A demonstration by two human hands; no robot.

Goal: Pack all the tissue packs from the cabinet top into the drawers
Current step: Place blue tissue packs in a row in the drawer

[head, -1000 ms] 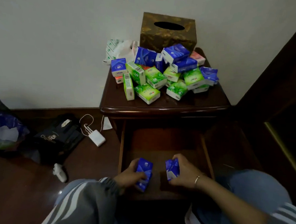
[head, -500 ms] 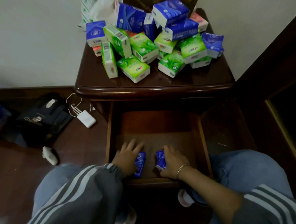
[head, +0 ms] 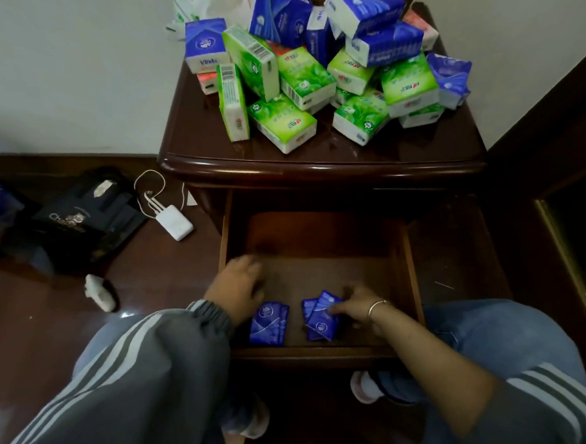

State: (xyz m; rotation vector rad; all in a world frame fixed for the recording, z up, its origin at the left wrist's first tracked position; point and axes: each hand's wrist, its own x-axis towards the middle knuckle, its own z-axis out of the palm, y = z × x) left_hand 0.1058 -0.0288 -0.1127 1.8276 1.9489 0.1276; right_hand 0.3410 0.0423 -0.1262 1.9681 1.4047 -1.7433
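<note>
Blue packs: a few small blue tissue packs (head: 268,323) lie low in the frame, at the front of my open drawer (head: 317,257).
Left: nearly the whole pile of tissue packs (head: 314,68) sits on the cabinet surface (head: 288,159), top centre.
Left hand (head: 237,288): fingers loosely spread, empty, lifted off its pack, which it gripped a second ago.
Right hand (head: 356,306): fingertips pinching its tilted blue pack (head: 323,314), now lower in the drawer.
</note>
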